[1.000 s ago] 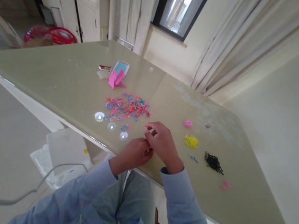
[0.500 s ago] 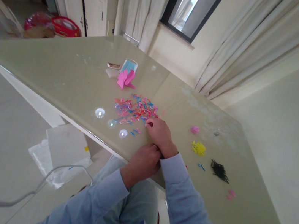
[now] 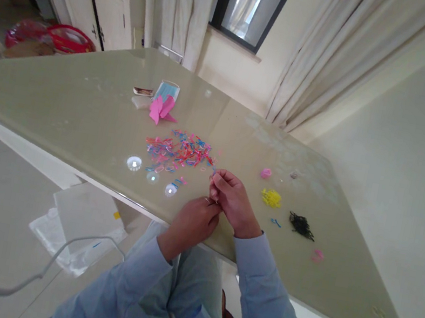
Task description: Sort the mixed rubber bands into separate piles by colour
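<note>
The right hand (image 3: 236,203) pinches a bluish band (image 3: 214,171)—probably light, stretchy, best gripped endwise—while the left hand's (image 3: 191,224) hold I cannot tell.

A small bluish band (image 3: 214,171) is being held pinched, its outline mostly being hidden, just beside the right edge of a mixed heap of red, pink and blue bands (image 3: 191,151), which are being seen loosely strewn and overlapping. Well to the right, a yellow pile (image 3: 271,198) and a black pile (image 3: 301,226) are being kept separate, blue strands (image 3: 275,222) lying near both.
</note>
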`<state>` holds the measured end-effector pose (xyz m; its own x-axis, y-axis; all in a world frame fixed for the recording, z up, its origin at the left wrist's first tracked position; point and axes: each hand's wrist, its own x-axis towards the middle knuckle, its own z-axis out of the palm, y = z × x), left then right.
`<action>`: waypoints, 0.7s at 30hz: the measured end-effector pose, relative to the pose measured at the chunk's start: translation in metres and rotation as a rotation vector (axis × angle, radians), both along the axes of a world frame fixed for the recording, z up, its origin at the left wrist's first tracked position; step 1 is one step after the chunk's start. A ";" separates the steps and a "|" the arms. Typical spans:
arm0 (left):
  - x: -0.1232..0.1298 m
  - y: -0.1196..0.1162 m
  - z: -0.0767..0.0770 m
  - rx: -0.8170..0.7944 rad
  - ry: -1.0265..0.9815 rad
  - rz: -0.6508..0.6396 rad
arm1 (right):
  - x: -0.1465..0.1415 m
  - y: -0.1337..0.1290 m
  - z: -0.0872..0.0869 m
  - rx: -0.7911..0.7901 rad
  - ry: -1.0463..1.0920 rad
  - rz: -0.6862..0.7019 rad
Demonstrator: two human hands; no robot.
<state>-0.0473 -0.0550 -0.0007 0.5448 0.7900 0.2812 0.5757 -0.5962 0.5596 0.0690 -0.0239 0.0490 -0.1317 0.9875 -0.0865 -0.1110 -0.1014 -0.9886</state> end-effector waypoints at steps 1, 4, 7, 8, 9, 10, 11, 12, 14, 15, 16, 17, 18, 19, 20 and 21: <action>0.000 0.000 0.000 0.005 -0.005 0.004 | 0.004 -0.009 0.004 -0.005 0.072 -0.017; -0.001 -0.001 0.000 0.013 -0.005 0.023 | 0.016 -0.036 0.017 0.004 0.196 -0.055; -0.002 -0.001 0.000 0.008 -0.015 0.026 | 0.024 -0.059 0.028 -0.006 0.277 -0.073; -0.002 -0.001 0.000 0.004 -0.031 0.020 | 0.027 -0.065 0.030 -0.013 0.304 -0.079; -0.003 -0.001 -0.001 0.000 -0.048 0.013 | 0.029 -0.071 0.031 -0.019 0.334 -0.083; -0.003 0.000 -0.002 -0.002 -0.065 0.009 | 0.033 -0.077 0.031 -0.023 0.368 -0.087; -0.003 0.000 -0.004 -0.003 -0.079 0.007 | 0.036 -0.082 0.031 -0.024 0.403 -0.090; -0.003 0.001 -0.005 -0.001 -0.090 0.008 | 0.040 -0.087 0.029 -0.025 0.437 -0.096; -0.004 0.002 -0.009 0.012 -0.104 0.012 | 0.051 -0.098 0.024 -0.032 0.485 -0.123; -0.004 0.002 -0.010 0.021 -0.109 0.015 | 0.058 -0.104 0.020 -0.040 0.496 -0.144; -0.005 0.003 -0.012 0.029 -0.111 0.019 | 0.065 -0.111 0.017 -0.048 0.501 -0.171; -0.005 0.003 -0.012 0.038 -0.111 0.021 | 0.073 -0.118 0.014 -0.056 0.501 -0.200; -0.005 0.003 -0.013 0.047 -0.109 0.021 | 0.080 -0.125 0.011 -0.061 0.497 -0.233; -0.005 0.003 -0.013 0.054 -0.107 0.019 | 0.088 -0.132 0.008 -0.064 0.491 -0.269; -0.006 0.003 -0.013 0.060 -0.107 0.016 | 0.096 -0.139 0.006 -0.065 0.481 -0.307; -0.006 0.003 -0.012 0.065 -0.107 0.014 | 0.104 -0.145 0.003 -0.067 0.466 -0.344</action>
<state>-0.0532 -0.0516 -0.0129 0.4984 0.7755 0.3875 0.5233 -0.6255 0.5786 0.1730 -0.1687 0.0524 0.1563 0.9747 -0.1597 -0.5703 -0.0430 -0.8203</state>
